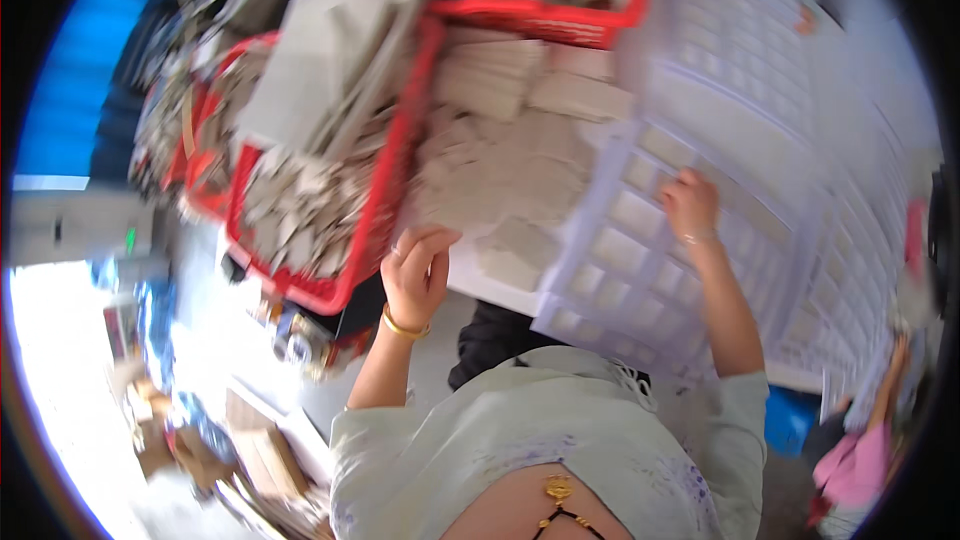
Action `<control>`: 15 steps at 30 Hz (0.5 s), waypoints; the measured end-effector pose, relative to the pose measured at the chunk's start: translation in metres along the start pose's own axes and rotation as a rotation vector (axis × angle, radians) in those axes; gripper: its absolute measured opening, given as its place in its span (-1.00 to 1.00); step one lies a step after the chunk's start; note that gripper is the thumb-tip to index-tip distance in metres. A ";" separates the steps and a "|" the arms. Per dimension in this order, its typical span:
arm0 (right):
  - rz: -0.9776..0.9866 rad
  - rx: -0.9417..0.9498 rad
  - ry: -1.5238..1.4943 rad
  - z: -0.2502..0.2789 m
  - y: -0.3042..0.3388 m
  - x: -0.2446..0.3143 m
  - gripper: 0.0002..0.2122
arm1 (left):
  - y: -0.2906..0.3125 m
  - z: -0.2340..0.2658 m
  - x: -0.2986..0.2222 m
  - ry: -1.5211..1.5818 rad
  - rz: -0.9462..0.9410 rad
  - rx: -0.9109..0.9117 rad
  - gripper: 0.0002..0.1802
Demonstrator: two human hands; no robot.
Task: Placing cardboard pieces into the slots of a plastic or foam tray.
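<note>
My left hand [415, 277], with a gold bangle at its wrist, hovers at the near left edge of the white table [487, 291]. Its fingers are bent but apart from the thumb, and nothing shows between them. Just beyond lies a spread of flat off-white pieces [500, 165], like thin card or paper. My right hand [692, 205] is over a pale translucent plastic tray [610, 240] divided into a grid of compartments, with whitish pieces in several of them. Its fingers are drawn together; anything between them is too blurred to make out.
Red plastic baskets [385, 200] heaped with off-white pieces stand at the left and far side, one with larger sheets [330, 60] on top. More grid trays [735, 40] lie to the right. Cardboard [265, 450] lies on the floor; another person in pink [855, 465] is at right.
</note>
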State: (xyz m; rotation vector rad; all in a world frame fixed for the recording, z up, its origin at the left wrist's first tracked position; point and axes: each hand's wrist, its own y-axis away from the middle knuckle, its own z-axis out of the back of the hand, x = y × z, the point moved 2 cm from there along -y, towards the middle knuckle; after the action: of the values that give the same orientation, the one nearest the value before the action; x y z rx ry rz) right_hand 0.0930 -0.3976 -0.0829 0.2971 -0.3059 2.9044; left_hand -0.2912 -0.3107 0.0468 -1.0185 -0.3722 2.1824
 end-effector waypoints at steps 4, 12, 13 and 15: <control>0.000 0.125 0.144 0.019 0.001 0.010 -0.98 | 0.004 0.058 0.023 -0.211 0.039 -0.126 -0.73; -0.043 0.253 0.222 0.014 -0.006 0.018 -0.98 | 0.017 0.154 0.113 -0.582 0.472 -0.215 -0.85; -0.057 0.260 0.220 0.014 -0.007 0.019 -0.98 | 0.019 0.156 0.121 -0.598 0.515 -0.204 -0.84; -0.075 0.266 0.222 0.014 -0.007 0.019 -0.98 | 0.019 0.152 0.133 -0.601 0.473 -0.145 -0.82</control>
State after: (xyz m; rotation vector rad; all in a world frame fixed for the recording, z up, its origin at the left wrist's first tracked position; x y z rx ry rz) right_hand 0.0785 -0.3902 -0.0639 0.0222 0.1252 2.8652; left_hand -0.4758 -0.2275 0.0616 -0.5280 -0.6151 2.9196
